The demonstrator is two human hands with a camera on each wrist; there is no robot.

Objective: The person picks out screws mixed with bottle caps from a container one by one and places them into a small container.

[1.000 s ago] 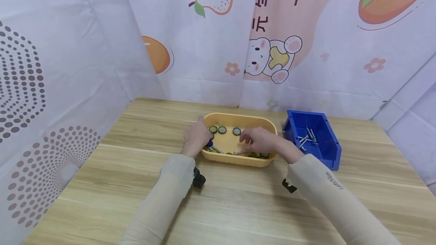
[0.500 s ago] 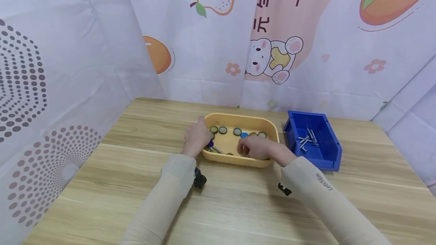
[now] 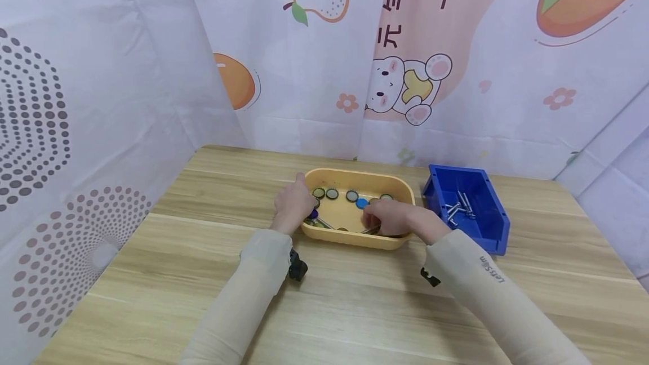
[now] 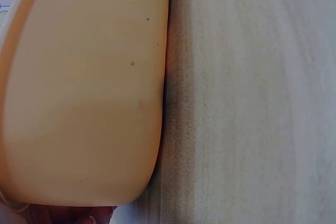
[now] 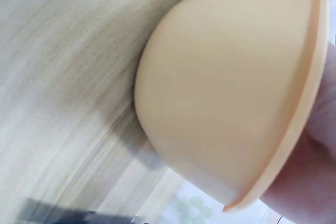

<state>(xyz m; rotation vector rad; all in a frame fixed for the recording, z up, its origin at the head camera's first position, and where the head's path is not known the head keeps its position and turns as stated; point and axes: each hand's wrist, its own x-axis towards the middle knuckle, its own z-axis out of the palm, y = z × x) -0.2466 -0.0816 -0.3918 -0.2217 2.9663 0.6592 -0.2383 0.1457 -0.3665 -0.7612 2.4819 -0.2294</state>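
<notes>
A shallow yellow-orange plastic tub (image 3: 350, 236) holds several bottle caps, among them a pale-lined cap (image 3: 332, 194) and a bright blue cap (image 3: 362, 203). My left hand (image 3: 294, 203) grips the tub's left end over the rim; fingertips (image 4: 97, 216) show at its edge in the left wrist view. My right hand (image 3: 391, 216) reaches into the right part of the tub with curled fingers and pinches a metal bolt (image 3: 372, 231) low near the front wall. Another bolt (image 3: 324, 223) lies at the left, close to a dark purple cap (image 3: 314, 214). The right hand covers the tub's front right corner.
A blue open-front bin (image 3: 494, 207) with several silver bolts (image 3: 461, 207) stands just right of the tub. Both sit on a wood-grain table (image 3: 345, 297). A printed white curtain (image 3: 304, 72) hangs behind, with more cloth at the sides.
My right hand dipped left over the bolt near the tub's front wall, then shifted back right, and the bolt moved with it. The left hand has stayed on the rim.
</notes>
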